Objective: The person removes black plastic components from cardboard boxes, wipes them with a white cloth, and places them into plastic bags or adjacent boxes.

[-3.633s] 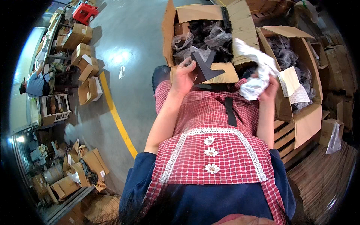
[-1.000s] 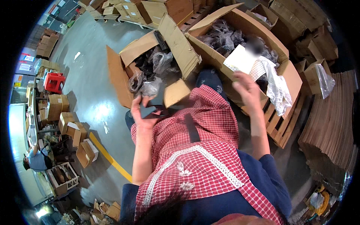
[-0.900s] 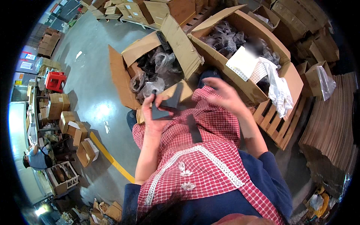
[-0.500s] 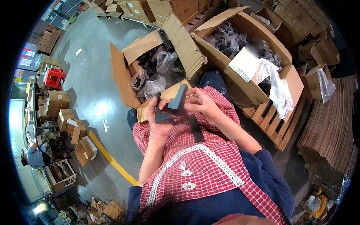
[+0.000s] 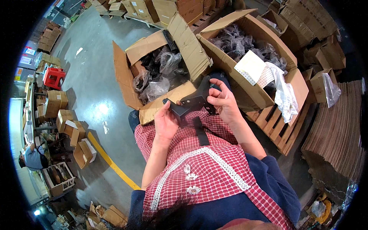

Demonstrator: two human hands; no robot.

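Observation:
Above my lap I hold a black angled part (image 5: 194,100) with small holes in it; its exact kind I cannot make out. My left hand (image 5: 166,123) grips its lower left end between thumb and fingers. The fingers of my right hand (image 5: 223,100) pinch its upper right end. Just beyond the part stands an open cardboard box (image 5: 122,78) holding black pieces in clear plastic bags (image 5: 168,63). One flap of that box reaches toward my hands. A red checked apron (image 5: 180,161) covers my lap beneath.
To the right, a larger open carton (image 5: 245,87) of bagged parts rests on a wooden pallet (image 5: 281,132), with white sheeting (image 5: 285,96) over its edge. Stacked flat cardboard (image 5: 335,134) stands farther right. At left are a red stool (image 5: 53,78), small boxes, and another person (image 5: 32,157).
The black part has been turned, so its holed, angled side now shows instead of a flat grey-looking face. My right hand has shifted right and my hands are farther apart.

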